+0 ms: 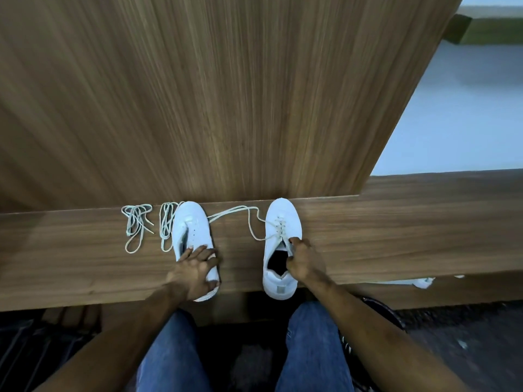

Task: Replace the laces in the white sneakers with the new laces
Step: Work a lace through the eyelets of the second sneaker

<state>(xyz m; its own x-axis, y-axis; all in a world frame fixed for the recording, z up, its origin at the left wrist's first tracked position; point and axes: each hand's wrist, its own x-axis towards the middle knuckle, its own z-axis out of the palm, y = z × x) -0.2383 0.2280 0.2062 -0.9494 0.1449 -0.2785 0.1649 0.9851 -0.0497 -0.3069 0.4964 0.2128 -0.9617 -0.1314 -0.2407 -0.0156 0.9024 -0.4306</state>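
Two white sneakers stand on a narrow wooden ledge point(396, 236), toes pointing away from me. The left sneaker point(190, 224) has no lace in its eyelets, and my left hand point(196, 271) grips its heel part from above. The right sneaker point(283, 222) is still laced at the front, and its loosened lace point(240, 212) trails leftward across the ledge. My right hand point(304, 261) grips the right side of this sneaker's opening, thumb inside. Two loose lace bundles lie left of the left sneaker, one point(137, 224) farther out and one point(167, 222) right against it.
A tall wooden panel point(226, 94) rises directly behind the ledge. My knees in blue jeans point(311, 349) are below the ledge's front edge. Scraps of white paper point(421, 282) lie at the ledge's right front edge. A pale floor shows at upper right.
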